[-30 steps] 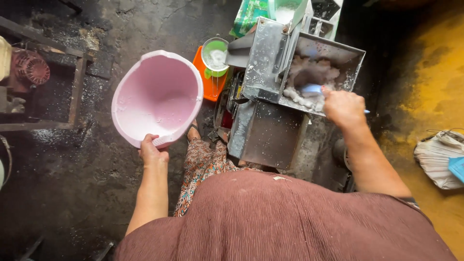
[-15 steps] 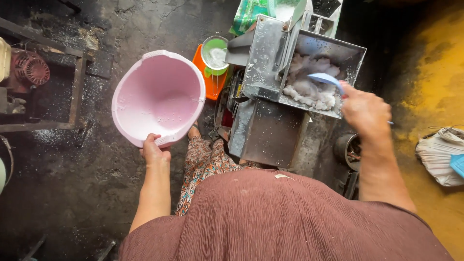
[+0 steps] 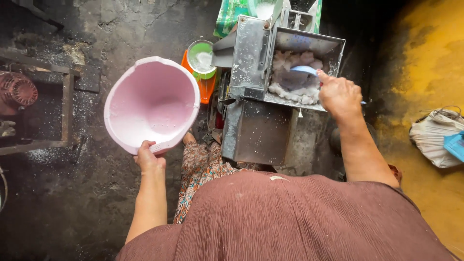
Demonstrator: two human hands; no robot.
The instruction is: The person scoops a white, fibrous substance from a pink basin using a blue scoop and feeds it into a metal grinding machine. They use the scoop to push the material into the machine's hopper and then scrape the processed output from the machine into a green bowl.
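Pink basin (image 3: 152,104): held up at its near rim by the left hand (image 3: 150,158), fingers curled tight over the edge, tilted so the inside faces the camera. It hangs clear of the floor, left of the metal machine (image 3: 261,92). Inside is only a thin white film and a small patch low down, so it looks nearly bare.

White lumps (image 3: 295,89): piled in the machine's open hopper, along the near and left edges, with a dip in the middle where the blue scoop (image 3: 303,71) sits.

Right hand (image 3: 340,94): at the hopper's right edge, closed around the scoop's handle, blade down in the pile.

Progress, as a judgement: scooping is under way, the hopper holds a fair load, and none of it is in the basin. Most of the work appears to be ahead.

Nearby: green-rimmed bowl (image 3: 202,58) with some white material on an orange tray (image 3: 205,89) at the machine's far left corner; red motor (image 3: 19,91) at the far left; dark floor (image 3: 87,43) dusted white.
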